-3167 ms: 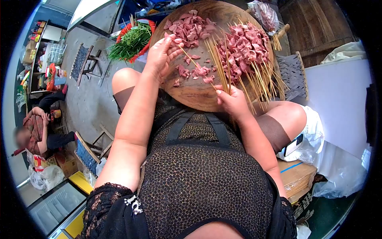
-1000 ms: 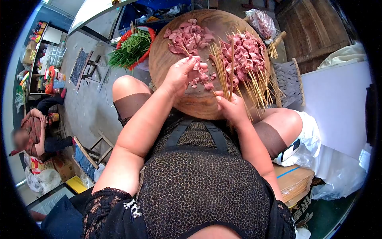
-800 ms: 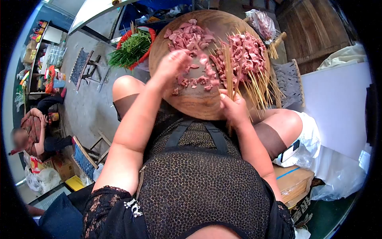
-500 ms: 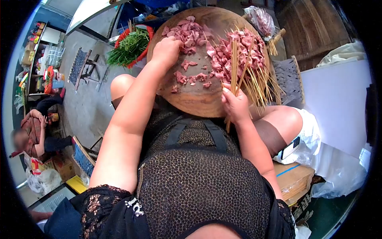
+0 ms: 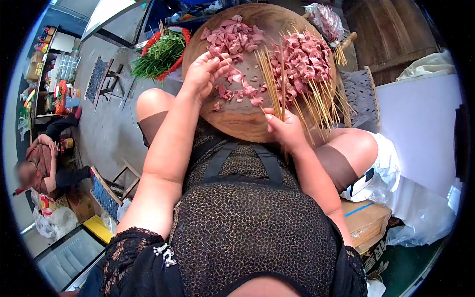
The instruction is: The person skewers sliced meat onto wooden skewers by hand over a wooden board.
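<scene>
Clearly, what matters from where I'm standing is the slanting line between the two hands. The part-filled skewer [image 5: 249, 91] lies on it, near the top centre of the frame: its lower end is at the right thumb, its long axis climbs to the upper left, and its far end runs up to the left fingers. Several bits of pink meat are strung along it, above the round wooden board [image 5: 232, 123].

The left hand [image 5: 202, 74], palm partly turned up, has its fingers drawn together on a small slice of meat [image 5: 215, 51]. That slice sits at the skewer's upper-left end, so the left hand is the nearer one to it; whether the point has gone through, I can't tell. The right hand [image 5: 287, 129], lower and toward the right, is closed around a bundle of bare bamboo sticks [image 5: 265, 72] as well as the skewer's lower end. Those sticks stand steeper, so they and the skewer spread apart above the thumb.

Just above the left fingertips is the heap of loose meat slices [image 5: 234, 34], at the board's upper left. The stack of loaded skewers [image 5: 306, 62] covers the board's right side, right beside the bare sticks, with its handles pointing toward the lower right.
</scene>
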Action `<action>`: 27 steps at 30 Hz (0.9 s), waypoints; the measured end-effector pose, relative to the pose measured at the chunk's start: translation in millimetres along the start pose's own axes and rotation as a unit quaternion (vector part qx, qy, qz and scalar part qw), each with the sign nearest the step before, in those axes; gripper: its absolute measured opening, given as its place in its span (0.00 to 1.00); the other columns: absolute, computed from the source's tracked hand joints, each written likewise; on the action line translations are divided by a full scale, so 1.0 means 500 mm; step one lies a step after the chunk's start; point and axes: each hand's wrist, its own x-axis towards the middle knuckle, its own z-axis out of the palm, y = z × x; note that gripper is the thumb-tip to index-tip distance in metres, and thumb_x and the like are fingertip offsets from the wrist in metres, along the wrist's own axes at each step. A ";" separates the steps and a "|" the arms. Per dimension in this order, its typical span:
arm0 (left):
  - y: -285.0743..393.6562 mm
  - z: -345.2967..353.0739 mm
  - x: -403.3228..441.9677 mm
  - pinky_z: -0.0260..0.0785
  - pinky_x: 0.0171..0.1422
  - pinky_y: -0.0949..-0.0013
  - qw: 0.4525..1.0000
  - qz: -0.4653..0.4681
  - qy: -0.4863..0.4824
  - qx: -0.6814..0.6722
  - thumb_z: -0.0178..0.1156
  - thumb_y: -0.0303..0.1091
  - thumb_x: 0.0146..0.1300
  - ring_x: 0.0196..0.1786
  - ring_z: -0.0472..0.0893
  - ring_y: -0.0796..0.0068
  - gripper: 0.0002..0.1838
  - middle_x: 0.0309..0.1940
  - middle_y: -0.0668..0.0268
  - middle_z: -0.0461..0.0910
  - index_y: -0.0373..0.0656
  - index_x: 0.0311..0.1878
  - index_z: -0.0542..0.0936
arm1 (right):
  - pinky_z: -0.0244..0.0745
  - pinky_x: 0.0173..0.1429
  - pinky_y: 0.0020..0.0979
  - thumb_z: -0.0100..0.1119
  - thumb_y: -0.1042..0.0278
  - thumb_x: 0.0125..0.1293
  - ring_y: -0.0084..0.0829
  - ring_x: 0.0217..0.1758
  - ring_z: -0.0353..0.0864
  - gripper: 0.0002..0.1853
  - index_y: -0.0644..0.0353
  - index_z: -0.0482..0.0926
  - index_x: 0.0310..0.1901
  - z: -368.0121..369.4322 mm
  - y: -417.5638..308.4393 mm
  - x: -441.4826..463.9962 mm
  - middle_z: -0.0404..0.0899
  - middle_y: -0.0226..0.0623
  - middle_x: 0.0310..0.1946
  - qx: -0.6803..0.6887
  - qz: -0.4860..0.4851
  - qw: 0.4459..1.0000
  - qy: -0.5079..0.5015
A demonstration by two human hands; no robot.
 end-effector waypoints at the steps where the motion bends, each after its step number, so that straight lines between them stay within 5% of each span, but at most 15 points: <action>1: 0.002 0.006 -0.003 0.74 0.50 0.66 0.999 0.000 -0.001 -0.038 0.48 0.28 0.65 0.46 0.79 0.62 0.09 0.46 0.54 0.76 0.37 0.47 0.70 | 0.61 0.27 0.17 0.55 0.69 0.62 0.14 0.23 0.68 0.11 0.62 0.75 0.45 0.003 -0.002 -0.002 0.72 0.24 0.22 -0.008 0.009 1.000 0.005; 8: 0.013 0.011 0.001 0.75 0.50 0.64 0.995 0.017 0.040 -0.086 0.48 0.37 0.67 0.48 0.78 0.62 0.12 0.45 0.54 0.76 0.38 0.47 0.69 | 0.62 0.27 0.18 0.55 0.69 0.62 0.15 0.22 0.67 0.11 0.62 0.75 0.45 0.003 -0.006 -0.009 0.71 0.24 0.21 -0.013 0.024 1.000 0.008; 16: 0.025 0.009 -0.008 0.75 0.51 0.63 0.998 -0.005 0.041 -0.051 0.48 0.33 0.67 0.46 0.79 0.63 0.10 0.42 0.55 0.78 0.37 0.46 0.71 | 0.57 0.21 0.16 0.55 0.69 0.61 0.13 0.17 0.64 0.11 0.62 0.74 0.45 -0.002 -0.002 -0.006 0.71 0.24 0.20 -0.033 0.000 0.999 0.007; 18: 0.029 0.009 -0.010 0.76 0.50 0.64 0.998 -0.025 0.045 -0.047 0.48 0.32 0.66 0.45 0.79 0.62 0.10 0.42 0.55 0.78 0.37 0.46 0.71 | 0.63 0.28 0.18 0.55 0.70 0.61 0.15 0.22 0.68 0.11 0.62 0.76 0.44 -0.002 -0.014 -0.011 0.71 0.23 0.21 -0.049 0.020 0.999 0.003; 27: 0.022 0.015 -0.026 0.77 0.45 0.66 0.998 -0.056 -0.006 -0.019 0.50 0.34 0.66 0.41 0.81 0.66 0.12 0.41 0.56 0.79 0.38 0.47 0.72 | 0.63 0.28 0.18 0.55 0.69 0.62 0.15 0.23 0.68 0.11 0.62 0.76 0.44 -0.009 -0.001 -0.006 0.71 0.23 0.21 -0.053 -0.010 0.999 -0.001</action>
